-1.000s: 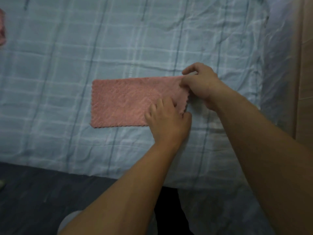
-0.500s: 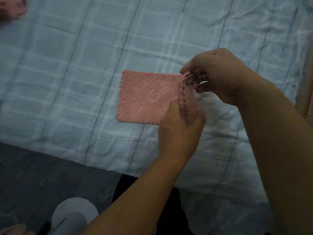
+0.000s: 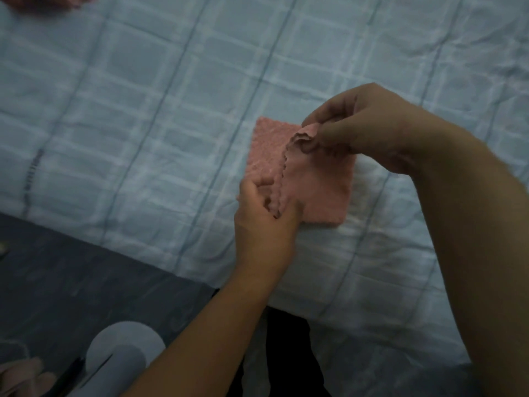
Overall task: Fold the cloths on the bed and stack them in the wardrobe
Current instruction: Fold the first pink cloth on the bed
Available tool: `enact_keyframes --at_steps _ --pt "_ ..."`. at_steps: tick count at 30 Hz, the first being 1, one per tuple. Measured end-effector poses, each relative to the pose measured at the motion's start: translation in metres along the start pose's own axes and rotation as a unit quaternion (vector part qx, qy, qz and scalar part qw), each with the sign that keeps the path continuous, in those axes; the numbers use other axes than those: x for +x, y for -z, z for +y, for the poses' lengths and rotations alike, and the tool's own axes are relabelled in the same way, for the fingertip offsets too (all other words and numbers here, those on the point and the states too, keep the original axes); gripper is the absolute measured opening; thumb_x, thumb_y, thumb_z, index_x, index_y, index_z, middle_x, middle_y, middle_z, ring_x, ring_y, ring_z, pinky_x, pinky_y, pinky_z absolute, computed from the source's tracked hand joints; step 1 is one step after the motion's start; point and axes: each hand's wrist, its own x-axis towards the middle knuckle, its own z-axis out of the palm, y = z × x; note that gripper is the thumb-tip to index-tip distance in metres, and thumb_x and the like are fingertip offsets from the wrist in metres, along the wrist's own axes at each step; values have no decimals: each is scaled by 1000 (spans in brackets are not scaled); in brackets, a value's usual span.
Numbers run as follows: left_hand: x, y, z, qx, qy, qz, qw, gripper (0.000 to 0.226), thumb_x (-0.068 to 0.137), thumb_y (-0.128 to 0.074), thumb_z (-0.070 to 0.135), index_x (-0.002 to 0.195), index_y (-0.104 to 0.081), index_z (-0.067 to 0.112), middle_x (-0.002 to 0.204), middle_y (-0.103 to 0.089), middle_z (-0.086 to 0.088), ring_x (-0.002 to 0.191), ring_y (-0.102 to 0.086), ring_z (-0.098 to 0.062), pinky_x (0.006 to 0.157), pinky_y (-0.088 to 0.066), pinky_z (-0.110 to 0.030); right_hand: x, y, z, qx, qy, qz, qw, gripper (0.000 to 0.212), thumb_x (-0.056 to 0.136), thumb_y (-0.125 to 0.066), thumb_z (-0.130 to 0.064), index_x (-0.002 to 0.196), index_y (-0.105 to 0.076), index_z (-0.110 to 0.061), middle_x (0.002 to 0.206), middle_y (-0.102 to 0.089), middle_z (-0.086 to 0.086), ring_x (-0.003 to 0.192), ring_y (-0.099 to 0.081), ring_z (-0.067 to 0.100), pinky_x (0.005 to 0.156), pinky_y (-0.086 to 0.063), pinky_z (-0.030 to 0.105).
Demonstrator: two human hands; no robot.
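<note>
A pink cloth (image 3: 323,184) lies on the bed (image 3: 143,110) with its pale blue checked sheet, half folded over, the right hand (image 3: 372,130) pinching the raised flap's far corner and the left hand (image 3: 263,224) pinching its near corner, while another pink cloth (image 3: 57,2) shows at the top left edge.

Checked pale-blue bedsheet (image 3: 137,116) (creased); dark grey floor (image 3: 57,282); dim light.

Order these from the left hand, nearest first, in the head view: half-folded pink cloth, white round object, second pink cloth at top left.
1. the half-folded pink cloth, pinched by the left hand, mid-bed
2. the white round object, lower left
3. the second pink cloth, top left corner
</note>
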Motion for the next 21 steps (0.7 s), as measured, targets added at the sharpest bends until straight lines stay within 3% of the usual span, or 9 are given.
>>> enact_keyframes --at_steps 3,7,10,17,21 --pt "6 10 -2 3 -25 -4 1000 43 85 -82 21 107 -49 38 92 -65 12 74 -65 -1 68 -57 -24 7 -8 -4 -16 -4 13 1000 14 84 -71 5 91 -78 -4 78 -78 12 56 -66 11 53 -52 20" --pt "16 15 -5 18 -30 -12 999 30 86 -81 23 97 -57 37 90 -67 15 76 -65 -2 71 -55 -23 14 -18 -8 -46 -5 51 998 7 89 -69 -1 92 -76 1 75 -77 11 47 -57 10 42 -44 18" --pt "22 18 -5 19 -16 -4 1000 17 86 -81 25 91 -66 33 76 -66 15 65 -60 3 65 -51 -18 18 -22 -8 -60 -2 67 996 6 90 -71 -7 88 -75 -3 69 -76 9 47 -55 9 42 -42 18" --pt "35 26 -6 22 13 -7 1000 14 85 -79 40 88 -68 31 73 -70 6 67 -70 -15 68 -62 -45 29 -30 -4 -92 4 87 992 12 90 -75 -21 90 -75 -9 64 -73 3 47 -54 8 44 -43 18" --pt "39 30 -4 29 42 -20 998 19 79 -81 44 87 -67 33 72 -70 5 64 -71 -18 67 -62 -48 30 -32 -8 -87 11 78 993 11 90 -75 -21 91 -75 -11 65 -72 3 57 -57 14 48 -44 21"
